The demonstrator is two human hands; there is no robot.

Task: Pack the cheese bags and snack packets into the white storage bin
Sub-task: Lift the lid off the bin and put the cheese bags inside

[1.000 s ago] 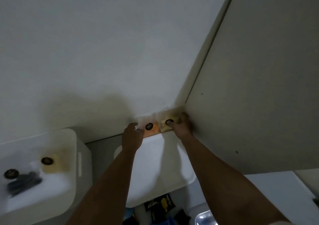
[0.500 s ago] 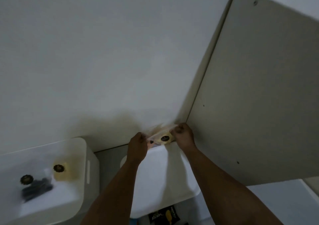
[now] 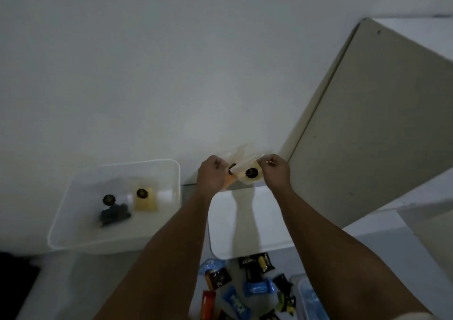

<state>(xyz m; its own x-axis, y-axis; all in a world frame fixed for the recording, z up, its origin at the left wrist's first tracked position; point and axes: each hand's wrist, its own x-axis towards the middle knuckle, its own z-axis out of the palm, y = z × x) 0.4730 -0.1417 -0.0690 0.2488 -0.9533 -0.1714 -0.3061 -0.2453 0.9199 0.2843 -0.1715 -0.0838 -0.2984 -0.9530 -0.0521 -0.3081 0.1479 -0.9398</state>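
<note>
Both hands are closed on clear cheese bags held up near the wall: the left hand [image 3: 211,174] grips an orange bag [image 3: 229,181], the right hand [image 3: 276,170] a pale bag [image 3: 250,174]. A white lid [image 3: 247,224] lies below them. The bin [image 3: 117,204], to the left, holds another cheese bag [image 3: 145,198]; snack packets [image 3: 245,287] lie nearer.
</note>
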